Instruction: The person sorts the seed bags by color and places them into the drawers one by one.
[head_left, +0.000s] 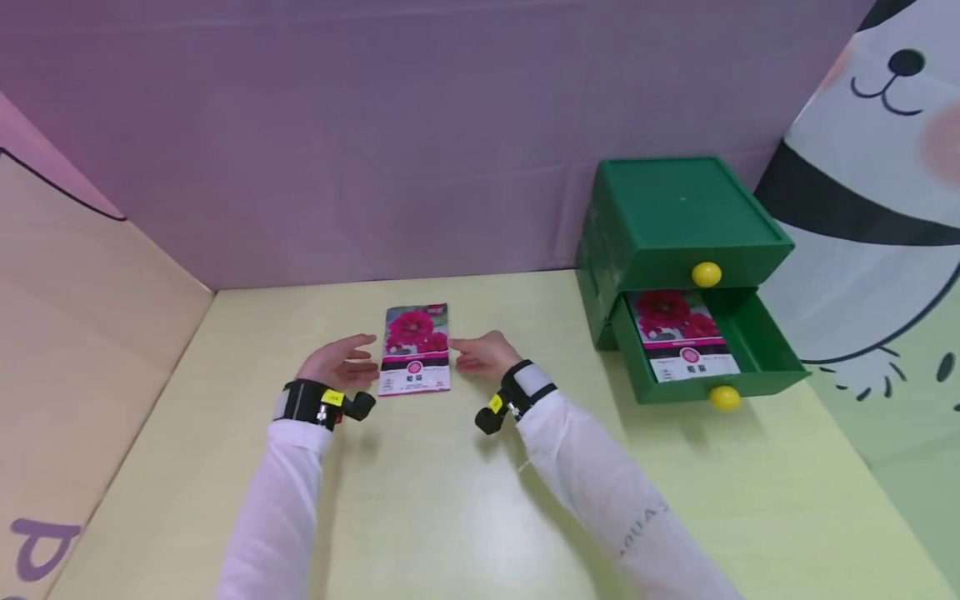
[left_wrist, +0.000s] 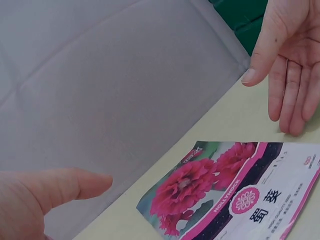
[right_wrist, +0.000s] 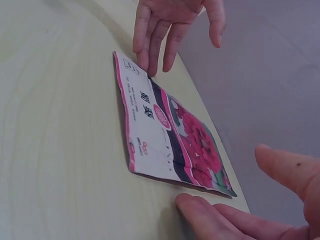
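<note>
Seed packet point(head_left: 416, 350) lies flat, long axis pointing away, between relaxed left hand point(head_left: 339, 364) and right hand point(head_left: 483, 353), fingers loosely spread

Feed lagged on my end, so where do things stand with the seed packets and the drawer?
One packet already lies in the open lower drawer. The second seed packet lies flat on the table, left hand and right hand open at its sides, neither gripping it. Left: lifting it.
</note>
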